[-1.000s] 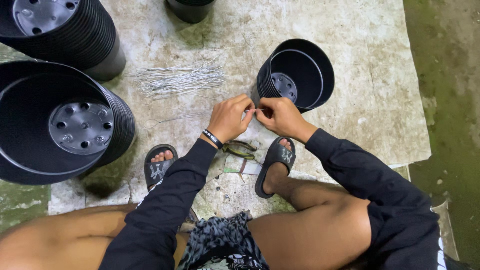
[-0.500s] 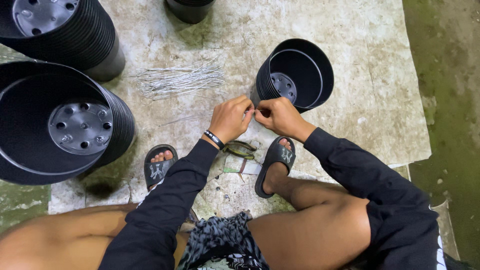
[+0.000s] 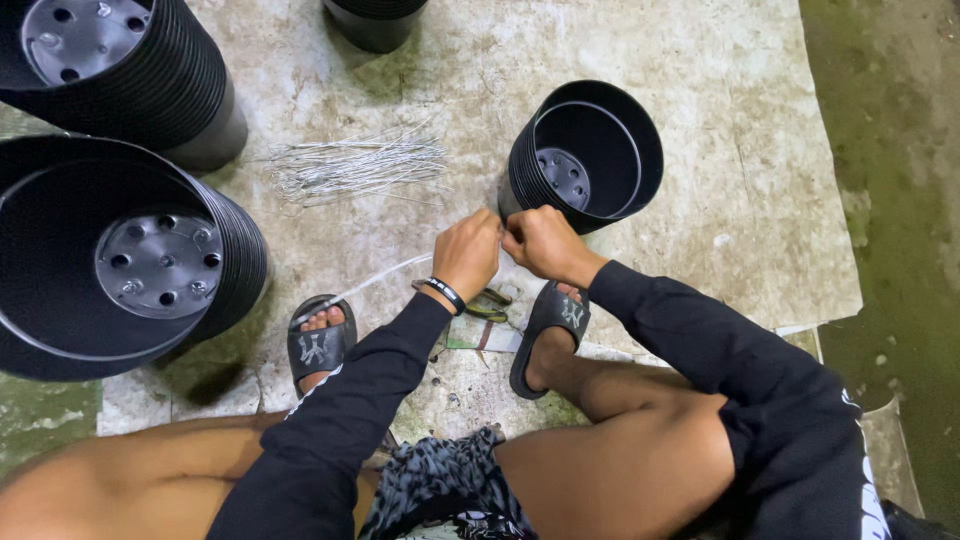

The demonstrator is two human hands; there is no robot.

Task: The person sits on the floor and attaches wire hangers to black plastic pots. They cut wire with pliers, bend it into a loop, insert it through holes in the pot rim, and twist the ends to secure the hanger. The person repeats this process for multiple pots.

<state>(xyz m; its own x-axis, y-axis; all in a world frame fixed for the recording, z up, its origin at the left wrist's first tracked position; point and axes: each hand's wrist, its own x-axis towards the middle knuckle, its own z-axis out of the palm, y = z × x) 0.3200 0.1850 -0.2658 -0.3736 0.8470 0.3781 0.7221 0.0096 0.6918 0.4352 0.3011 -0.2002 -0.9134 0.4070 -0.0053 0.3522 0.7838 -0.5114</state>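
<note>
My left hand (image 3: 468, 250) and my right hand (image 3: 540, 243) meet fingertip to fingertip at the near rim of a short stack of black plastic pots (image 3: 590, 150) lying on its side. Both hands pinch a thin pale wire (image 3: 372, 284) there. The wire trails from my left hand down toward my left sandal (image 3: 320, 345). A black band circles my left wrist. The exact spot where the wire meets the pot is hidden by my fingers.
A loose bundle of pale wires (image 3: 355, 165) lies on the concrete slab. Two tall stacks of large black pots (image 3: 130, 260) (image 3: 110, 70) stand left, another pot (image 3: 375, 20) at the top. A green-handled tool (image 3: 488, 306) lies between my feet. Mossy ground (image 3: 900, 200) borders the slab on the right.
Both hands stay pressed together at the pot's rim with only small finger movement. The wire trailing from my left hand now shows more clearly.
</note>
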